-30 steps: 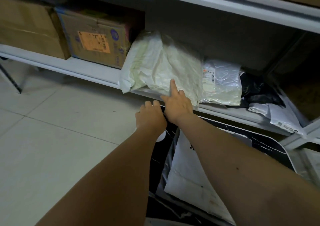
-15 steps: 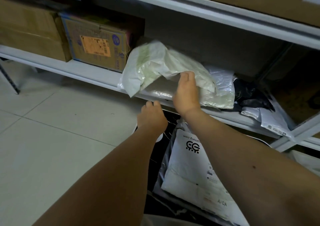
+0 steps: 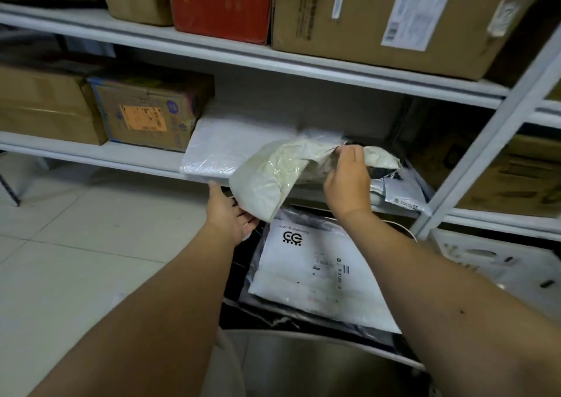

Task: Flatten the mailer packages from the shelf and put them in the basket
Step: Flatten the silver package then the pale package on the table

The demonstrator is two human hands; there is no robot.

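Your left hand (image 3: 230,217) pinches the mailer's (image 3: 273,175) low near corner; the bag runs up and away to the right, where your right hand (image 3: 349,181) grips its top edge just off the shelf (image 3: 121,156). The basket (image 3: 403,351) sits directly below both hands, so I'd pull it taut first.

Six boxes (image 3: 145,109), roughly five mailers (image 3: 273,173), two hands (image 3: 349,181).

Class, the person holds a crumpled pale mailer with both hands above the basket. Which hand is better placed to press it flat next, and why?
Probably the right hand: it grips the pale mailer from above, while the left hand holds its lower corner from below, over the basket.
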